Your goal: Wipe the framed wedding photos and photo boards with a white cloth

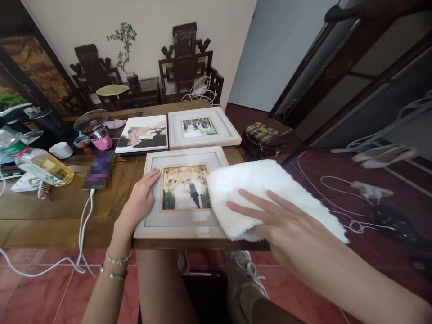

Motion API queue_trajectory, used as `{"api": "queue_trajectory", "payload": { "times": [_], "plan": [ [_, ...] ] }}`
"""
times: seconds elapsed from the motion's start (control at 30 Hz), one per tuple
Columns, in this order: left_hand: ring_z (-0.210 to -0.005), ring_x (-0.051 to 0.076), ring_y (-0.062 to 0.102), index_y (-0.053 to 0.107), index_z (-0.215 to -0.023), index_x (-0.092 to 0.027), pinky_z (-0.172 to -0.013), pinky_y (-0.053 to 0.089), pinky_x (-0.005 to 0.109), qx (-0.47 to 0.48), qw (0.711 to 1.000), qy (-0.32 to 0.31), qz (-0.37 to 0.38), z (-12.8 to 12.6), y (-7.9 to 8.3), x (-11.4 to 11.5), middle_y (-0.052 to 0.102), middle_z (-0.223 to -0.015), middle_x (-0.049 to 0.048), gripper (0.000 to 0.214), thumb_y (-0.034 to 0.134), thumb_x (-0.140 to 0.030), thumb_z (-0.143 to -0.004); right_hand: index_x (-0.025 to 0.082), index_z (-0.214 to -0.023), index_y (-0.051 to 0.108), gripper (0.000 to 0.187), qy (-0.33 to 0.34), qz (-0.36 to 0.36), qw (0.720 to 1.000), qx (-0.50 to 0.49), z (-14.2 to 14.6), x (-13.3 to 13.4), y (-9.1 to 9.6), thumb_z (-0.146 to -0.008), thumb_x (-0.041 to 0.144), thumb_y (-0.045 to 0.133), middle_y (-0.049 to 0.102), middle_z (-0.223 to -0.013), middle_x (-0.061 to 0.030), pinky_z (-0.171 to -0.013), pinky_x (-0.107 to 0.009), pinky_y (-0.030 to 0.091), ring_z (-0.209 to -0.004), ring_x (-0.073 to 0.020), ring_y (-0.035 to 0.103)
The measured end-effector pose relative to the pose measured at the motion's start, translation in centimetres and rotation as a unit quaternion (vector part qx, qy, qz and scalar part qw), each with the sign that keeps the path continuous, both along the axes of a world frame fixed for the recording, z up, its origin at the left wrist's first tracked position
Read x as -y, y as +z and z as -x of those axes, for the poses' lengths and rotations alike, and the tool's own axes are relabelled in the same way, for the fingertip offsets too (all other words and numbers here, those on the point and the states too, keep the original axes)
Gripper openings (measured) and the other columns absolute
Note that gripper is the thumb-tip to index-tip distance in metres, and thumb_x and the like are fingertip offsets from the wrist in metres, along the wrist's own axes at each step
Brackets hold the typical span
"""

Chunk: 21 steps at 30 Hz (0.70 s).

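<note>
A light-wood picture frame [185, 229] lies flat near the table's front edge, with a wedding photo [185, 188] inside a pale mat. My left hand [143, 195] grips its left side, fingers resting on the border. Over the frame's right part is a fluffy white cloth [249, 184], which hides that side and hangs out past the table edge. My right hand [275, 216] holds this cloth from above, its fingers pressed on the pile and the thumb partly hidden. Behind lie a second framed photo [175, 128] and a photo panel [143, 135].
On the table's left are a phone [99, 171] on a white cable, a tilted bottle [43, 164] of yellow liquid, a pink mug [101, 138], a white cup [61, 150] and a power strip [25, 182]. A plaid bag [261, 132] sits beyond the right edge.
</note>
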<state>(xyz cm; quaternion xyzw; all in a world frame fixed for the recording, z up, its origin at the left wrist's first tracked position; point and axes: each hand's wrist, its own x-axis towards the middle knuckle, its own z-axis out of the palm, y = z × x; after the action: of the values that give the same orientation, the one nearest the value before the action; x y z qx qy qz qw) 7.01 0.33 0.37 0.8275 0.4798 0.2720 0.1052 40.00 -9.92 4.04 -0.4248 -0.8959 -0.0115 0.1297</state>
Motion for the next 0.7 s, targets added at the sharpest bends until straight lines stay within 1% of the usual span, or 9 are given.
{"api": "queue_trajectory", "payload": {
  "times": [0.07, 0.13, 0.2, 0.37, 0.47, 0.5, 0.57, 0.63, 0.7],
  "plan": [
    [-0.136, 0.025, 0.047, 0.056, -0.132, -0.008, -0.116, 0.037, 0.046, -0.005, 1.000, -0.004, 0.008, 0.0, 0.3, 0.1, 0.055, -0.141, 0.0163, 0.050, 0.035, -0.005, -0.087, 0.027, -0.075, 0.075, 0.046, -0.009, -0.017, 1.000, 0.003, -0.4, -0.6, -0.2, -0.066, -0.003, 0.041, 0.057, -0.138, 0.0049, -0.106, -0.060, 0.040, -0.137, -0.0307, 0.041],
    [-0.135, 0.024, 0.048, 0.057, -0.132, -0.009, -0.116, 0.037, 0.047, -0.010, 1.000, -0.006, 0.011, 0.1, 0.5, 0.1, 0.055, -0.141, 0.0153, 0.049, 0.035, -0.005, -0.088, 0.026, -0.080, 0.076, 0.049, -0.016, -0.025, 0.999, 0.015, -0.4, -2.0, -0.2, -0.067, -0.004, 0.040, 0.056, -0.139, 0.0044, -0.105, -0.060, 0.042, -0.137, -0.0317, 0.040],
    [-0.135, 0.023, 0.049, 0.057, -0.131, -0.010, -0.116, 0.037, 0.047, -0.015, 1.000, -0.007, 0.011, 0.1, 0.6, 0.2, 0.055, -0.141, 0.0147, 0.049, 0.035, -0.005, -0.088, 0.025, -0.086, 0.077, 0.051, -0.031, -0.025, 0.999, 0.030, 0.0, -4.0, -0.2, -0.066, -0.006, 0.041, 0.055, -0.139, 0.0035, -0.105, -0.058, 0.042, -0.137, -0.0320, 0.040],
    [-0.135, 0.024, 0.049, 0.058, -0.130, -0.007, -0.117, 0.036, 0.044, -0.009, 1.000, -0.007, 0.013, 0.1, 0.5, 0.2, 0.055, -0.141, 0.0166, 0.050, 0.035, -0.003, -0.086, 0.021, -0.103, 0.076, 0.054, -0.090, -0.008, 0.993, 0.075, 1.6, -9.8, 0.2, -0.067, -0.007, 0.045, 0.053, -0.142, 0.0004, -0.110, -0.057, 0.036, -0.139, -0.0326, 0.037],
    [-0.134, 0.024, 0.049, 0.059, -0.128, -0.008, -0.116, 0.036, 0.045, -0.003, 1.000, 0.001, 0.015, 0.1, 0.2, 0.2, 0.055, -0.141, 0.0161, 0.050, 0.036, -0.002, -0.085, 0.019, -0.110, 0.073, 0.055, -0.115, 0.004, 0.990, 0.084, 2.3, -11.4, 0.5, -0.070, -0.007, 0.046, 0.050, -0.145, -0.0014, -0.111, -0.056, 0.036, -0.140, -0.0329, 0.034],
    [-0.134, 0.024, 0.050, 0.060, -0.128, -0.008, -0.116, 0.036, 0.045, -0.003, 1.000, 0.003, 0.013, 0.1, 0.2, 0.1, 0.055, -0.141, 0.0159, 0.050, 0.036, -0.002, -0.084, 0.018, -0.110, 0.073, 0.055, -0.118, 0.009, 0.989, 0.089, 2.4, -11.3, 0.6, -0.070, -0.007, 0.045, 0.050, -0.145, -0.0021, -0.110, -0.057, 0.036, -0.140, -0.0336, 0.034],
    [-0.133, 0.024, 0.051, 0.060, -0.127, -0.008, -0.116, 0.037, 0.046, -0.001, 1.000, 0.002, 0.005, 0.1, 0.0, 0.1, 0.055, -0.141, 0.0162, 0.051, 0.036, -0.001, -0.083, 0.017, -0.108, 0.074, 0.054, -0.110, 0.016, 0.989, 0.102, 2.5, -9.9, 0.7, -0.068, -0.007, 0.045, 0.053, -0.143, -0.0036, -0.108, -0.059, 0.037, -0.139, -0.0360, 0.036],
    [-0.131, 0.025, 0.052, 0.060, -0.127, -0.008, -0.115, 0.038, 0.047, -0.003, 1.000, 0.005, -0.003, 0.1, 0.0, 0.0, 0.056, -0.140, 0.0164, 0.052, 0.035, 0.000, -0.082, 0.018, -0.100, 0.076, 0.050, -0.086, 0.012, 0.991, 0.103, 2.4, -7.2, 0.6, -0.067, -0.005, 0.047, 0.056, -0.140, -0.0047, -0.105, -0.062, 0.039, -0.136, -0.0386, 0.039],
    [-0.132, 0.025, 0.052, 0.059, -0.129, -0.008, -0.115, 0.039, 0.047, -0.008, 1.000, 0.010, -0.005, 0.0, -0.1, -0.1, 0.056, -0.140, 0.0162, 0.053, 0.035, 0.000, -0.082, 0.021, -0.091, 0.077, 0.042, -0.049, -0.006, 0.996, 0.080, 2.1, -3.6, 0.5, -0.065, 0.000, 0.052, 0.059, -0.136, -0.0047, -0.101, -0.063, 0.043, -0.132, -0.0400, 0.045]
  ]
}}
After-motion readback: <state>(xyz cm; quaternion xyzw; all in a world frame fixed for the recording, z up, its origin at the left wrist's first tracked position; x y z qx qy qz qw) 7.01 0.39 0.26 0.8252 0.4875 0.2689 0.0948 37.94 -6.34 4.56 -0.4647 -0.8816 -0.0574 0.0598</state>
